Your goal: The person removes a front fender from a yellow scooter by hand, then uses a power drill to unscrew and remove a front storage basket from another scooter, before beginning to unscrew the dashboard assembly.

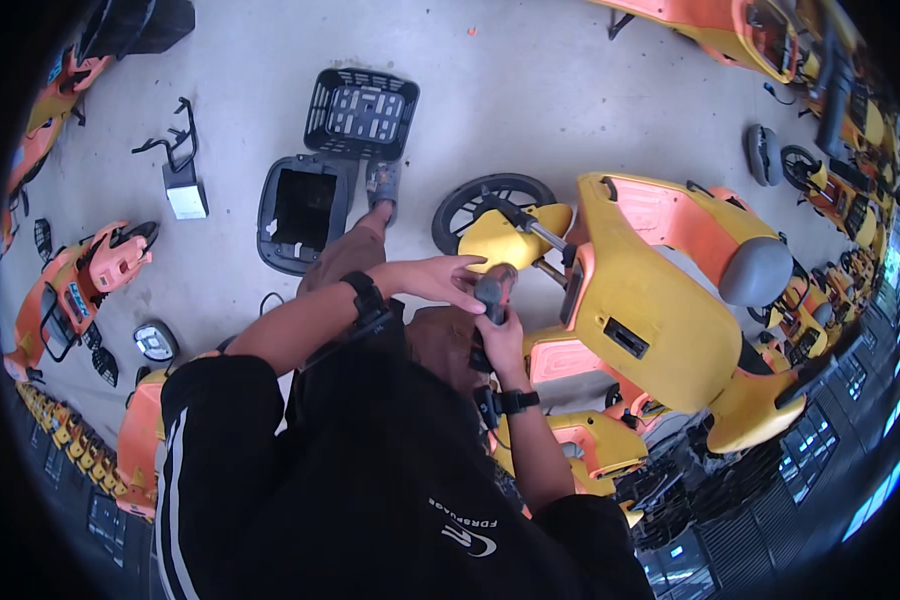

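Observation:
My right hand is closed round the handle of a grey and red cordless drill. The drill points toward the yellow front mudguard of a yellow and orange scooter. My left hand is beside the drill, its fingers apart and stretched toward the mudguard's near edge. Whether its fingertips touch the mudguard or the drill, I cannot tell. Just beyond the mudguard is the scooter's black front wheel, with the fork tubes running to the body. The drill's tip is hidden.
Left of the wheel, a black basket and a dark open box-like part lie on the floor by my foot. A black bracket with a white block lies farther left. More scooters stand along both sides.

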Demonstrator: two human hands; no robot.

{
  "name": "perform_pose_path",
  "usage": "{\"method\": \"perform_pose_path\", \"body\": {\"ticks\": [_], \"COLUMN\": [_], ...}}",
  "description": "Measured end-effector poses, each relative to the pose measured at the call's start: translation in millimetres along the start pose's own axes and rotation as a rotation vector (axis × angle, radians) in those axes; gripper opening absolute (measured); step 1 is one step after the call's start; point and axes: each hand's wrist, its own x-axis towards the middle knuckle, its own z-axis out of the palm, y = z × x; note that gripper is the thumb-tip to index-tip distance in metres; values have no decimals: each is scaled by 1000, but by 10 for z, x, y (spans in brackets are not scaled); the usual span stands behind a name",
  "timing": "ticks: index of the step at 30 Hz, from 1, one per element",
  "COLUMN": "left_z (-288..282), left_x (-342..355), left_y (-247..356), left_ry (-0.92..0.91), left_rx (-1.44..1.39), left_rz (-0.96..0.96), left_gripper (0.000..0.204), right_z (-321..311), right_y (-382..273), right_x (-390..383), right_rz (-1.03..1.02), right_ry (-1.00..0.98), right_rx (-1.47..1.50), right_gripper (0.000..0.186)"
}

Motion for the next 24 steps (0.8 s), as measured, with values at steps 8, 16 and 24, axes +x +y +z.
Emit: {"method": "perform_pose_path", "body": {"ticks": [8, 16, 24], "left_z": [-795, -1330, -1330], "left_x": [796, 1321, 1505], "left_y": [-1055, -751, -1148], "left_ry": [864, 654, 682], "left_rx": [-258, -61, -225], "left_rz": [115, -181, -79], "left_gripper": [49, 42, 43], "right_z": [1761, 2051, 1972], "right_y": [195, 409, 413], "right_x": [1306, 1981, 2054], "right_rz": [45, 102, 141], "right_ry": [176, 349, 201], "right_rx": [336, 601, 792], "right_gripper": [65, 62, 57]}}
